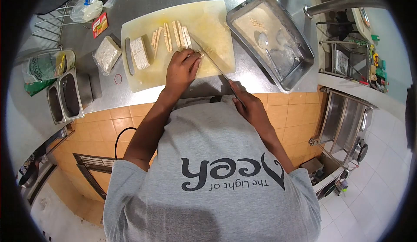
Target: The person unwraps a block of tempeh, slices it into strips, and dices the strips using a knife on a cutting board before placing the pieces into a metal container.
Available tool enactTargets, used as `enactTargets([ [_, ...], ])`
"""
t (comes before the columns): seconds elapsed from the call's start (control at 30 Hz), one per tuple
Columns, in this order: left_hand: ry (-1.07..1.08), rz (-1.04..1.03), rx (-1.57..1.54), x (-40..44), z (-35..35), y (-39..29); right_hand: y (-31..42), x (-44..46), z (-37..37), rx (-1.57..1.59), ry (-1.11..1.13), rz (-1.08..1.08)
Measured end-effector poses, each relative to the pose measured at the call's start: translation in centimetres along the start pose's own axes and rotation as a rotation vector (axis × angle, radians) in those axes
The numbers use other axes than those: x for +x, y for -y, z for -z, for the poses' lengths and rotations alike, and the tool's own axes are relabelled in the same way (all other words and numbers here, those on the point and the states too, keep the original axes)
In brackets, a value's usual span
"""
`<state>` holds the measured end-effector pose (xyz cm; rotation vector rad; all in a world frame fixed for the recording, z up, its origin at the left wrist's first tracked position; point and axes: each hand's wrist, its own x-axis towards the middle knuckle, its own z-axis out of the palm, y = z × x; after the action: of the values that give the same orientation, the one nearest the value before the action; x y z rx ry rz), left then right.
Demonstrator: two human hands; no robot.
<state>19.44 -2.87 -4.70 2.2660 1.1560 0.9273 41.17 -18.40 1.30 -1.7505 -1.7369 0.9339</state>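
My right hand (pixel 246 102) is wrapped round the handle of a knife (pixel 213 60). Its blade slants up and left across a pale cutting board (pixel 145 77). Close beside the blade, my left hand (pixel 182 68) is bent with its fingertips pressed on a small piece of tempeh (pixel 199 54), mostly hidden under them. Several cut tempeh strips (pixel 176 35) lie in small groups just beyond my left hand. Further left on the board rests a tempeh block (pixel 139 53). A wrapped tempeh block (pixel 107 56) sits on the metal counter, left of the board.
A deep metal tray (pixel 284 86) with pale batter and a spoon (pixel 263 40) stands right of the board. On the left are a red packet (pixel 100 25), a rubber band (pixel 118 79), a wire rack (pixel 52 28) and metal containers (pixel 71 95). Open shelves line the right side.
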Motion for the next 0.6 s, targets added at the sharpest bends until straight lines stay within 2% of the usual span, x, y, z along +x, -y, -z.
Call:
enactTargets([
  [0.27,-0.007,0.023,0.008,0.5,-0.3,-0.2,3.2,-0.9,2.3,-0.001,0.088,-0.095],
  [0.6,-0.05,0.017,0.01,0.2,-0.6,0.1,3.0,-1.6,1.6,-0.061,0.09,-0.128],
])
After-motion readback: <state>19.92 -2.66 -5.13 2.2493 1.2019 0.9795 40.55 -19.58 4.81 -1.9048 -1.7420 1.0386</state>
